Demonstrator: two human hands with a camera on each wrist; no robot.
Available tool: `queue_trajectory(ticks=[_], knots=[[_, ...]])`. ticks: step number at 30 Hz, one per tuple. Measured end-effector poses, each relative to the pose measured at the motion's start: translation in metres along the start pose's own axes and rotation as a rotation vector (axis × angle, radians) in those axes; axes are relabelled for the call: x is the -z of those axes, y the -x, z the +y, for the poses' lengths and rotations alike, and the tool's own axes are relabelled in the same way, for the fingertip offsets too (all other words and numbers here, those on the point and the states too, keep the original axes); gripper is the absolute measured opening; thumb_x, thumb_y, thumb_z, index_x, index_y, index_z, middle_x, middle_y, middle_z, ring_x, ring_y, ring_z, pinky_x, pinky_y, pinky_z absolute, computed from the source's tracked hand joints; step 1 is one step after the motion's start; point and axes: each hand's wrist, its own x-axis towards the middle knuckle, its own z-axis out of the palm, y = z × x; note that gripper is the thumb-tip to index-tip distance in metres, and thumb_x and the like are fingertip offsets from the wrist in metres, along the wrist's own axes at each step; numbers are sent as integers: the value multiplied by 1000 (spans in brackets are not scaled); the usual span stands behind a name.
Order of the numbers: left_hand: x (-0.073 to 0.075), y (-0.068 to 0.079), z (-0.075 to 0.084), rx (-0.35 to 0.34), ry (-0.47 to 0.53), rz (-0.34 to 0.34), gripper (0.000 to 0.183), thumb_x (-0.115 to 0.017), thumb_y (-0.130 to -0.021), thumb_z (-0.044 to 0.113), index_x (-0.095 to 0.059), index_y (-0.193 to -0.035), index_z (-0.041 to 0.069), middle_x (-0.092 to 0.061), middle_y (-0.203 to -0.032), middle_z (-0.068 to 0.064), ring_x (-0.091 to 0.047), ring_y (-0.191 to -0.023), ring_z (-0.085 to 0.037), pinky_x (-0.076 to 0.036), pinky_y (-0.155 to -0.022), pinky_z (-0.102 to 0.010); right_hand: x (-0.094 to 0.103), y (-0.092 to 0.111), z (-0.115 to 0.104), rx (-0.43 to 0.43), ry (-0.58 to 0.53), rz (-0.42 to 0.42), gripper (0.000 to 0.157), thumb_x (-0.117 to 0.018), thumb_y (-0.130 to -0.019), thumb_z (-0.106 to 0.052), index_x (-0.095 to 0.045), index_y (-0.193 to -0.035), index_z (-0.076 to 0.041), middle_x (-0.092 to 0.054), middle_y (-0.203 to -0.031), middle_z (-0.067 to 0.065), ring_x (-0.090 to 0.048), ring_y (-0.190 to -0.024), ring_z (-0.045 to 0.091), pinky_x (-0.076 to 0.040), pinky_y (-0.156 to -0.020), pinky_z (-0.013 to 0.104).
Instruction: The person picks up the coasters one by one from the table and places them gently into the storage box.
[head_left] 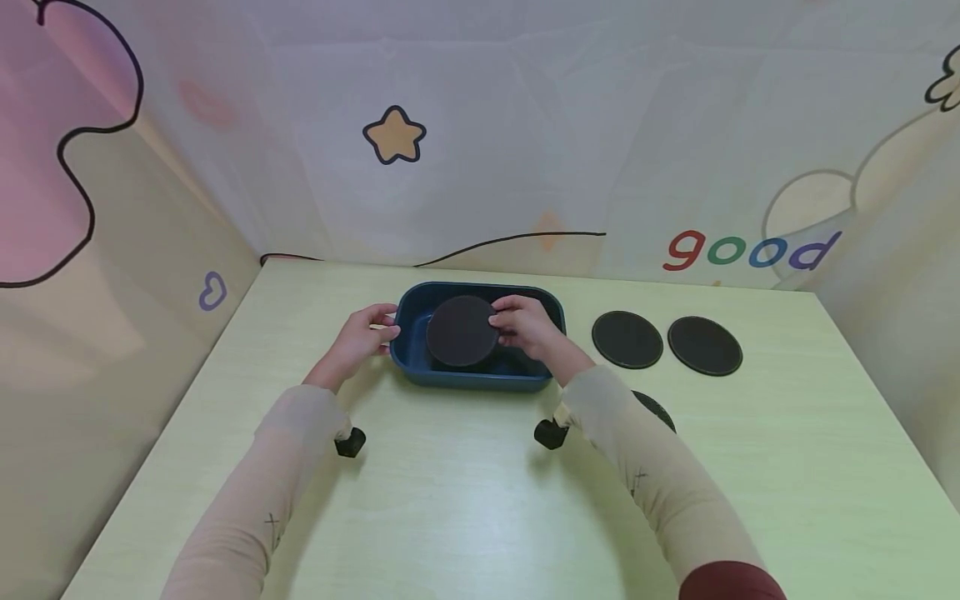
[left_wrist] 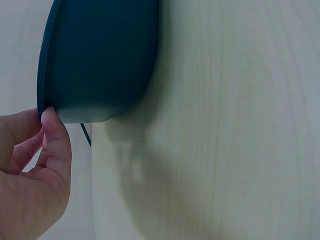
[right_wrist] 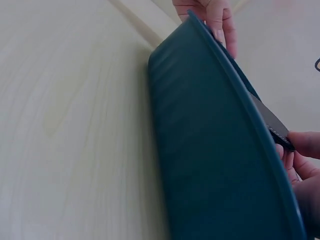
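A dark blue rectangular bin (head_left: pixel 480 381) with rounded corners sits on the table. My left hand (head_left: pixel 362 339) is at its left end; in the left wrist view the thumb and fingers (left_wrist: pixel 56 142) pinch the bin's rim (left_wrist: pixel 44 65). My right hand (head_left: pixel 527 327) reaches in over the bin's right part and pinches the right edge of a round black coaster (head_left: pixel 462 331). That coaster is tilted, partly inside the bin, and a stitched edge shows on it (right_wrist: pixel 272 122) in the right wrist view. Whatever lies beneath it is hidden.
To the right of the bin, two more black coasters (head_left: pixel 627 339) lie flat side by side. Another coaster (head_left: pixel 656 410) is partly covered by the right sleeve (head_left: pixel 645 458). The pale wood-look table (head_left: pixel 450 500) meets a printed cloth backdrop (head_left: pixel 480 167) at the back.
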Motion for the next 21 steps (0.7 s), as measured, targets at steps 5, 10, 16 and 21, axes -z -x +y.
queue_trajectory(ticks=[5, 10, 16, 21], knots=[[0, 0, 0, 6, 2, 2, 43, -49, -89, 6, -39, -131, 4, -43, -105, -11, -48, -88, -23, -48, -61, -19, -7, -6, 4, -29, 5, 26, 34, -54, -84, 1, -46, -116, 7, -52, -76, 0, -50, -63, 16, -44, -48, 20], [-1, 0, 1, 12, 8, 5, 43, -49, -89, 6, -39, -131, 5, -43, -105, -10, -48, -88, -24, -47, -59, -18, -10, -9, 8, -50, 13, 40, 29, -54, -84, 1, -48, -112, 5, -52, -75, 1, -50, -62, 14, -45, -48, 20], [-2, 1, 2, 11, 14, 11, 43, -49, -89, 6, -40, -130, 5, -43, -103, -9, -48, -89, -25, -48, -60, -19, -10, -10, 10, -85, 109, 17, 28, -53, -84, 1, -51, -111, 4, -53, -80, 4, -52, -63, 13, -49, -53, 22], [-2, 2, 1, -5, 4, 12, 43, -49, -89, 5, -39, -131, 3, -43, -103, -10, -49, -89, -25, -48, -59, -18, -5, -4, 6, -107, 273, -29, 30, -54, -84, 1, -51, -113, 3, -55, -97, 10, -56, -80, 18, -52, -66, 30]])
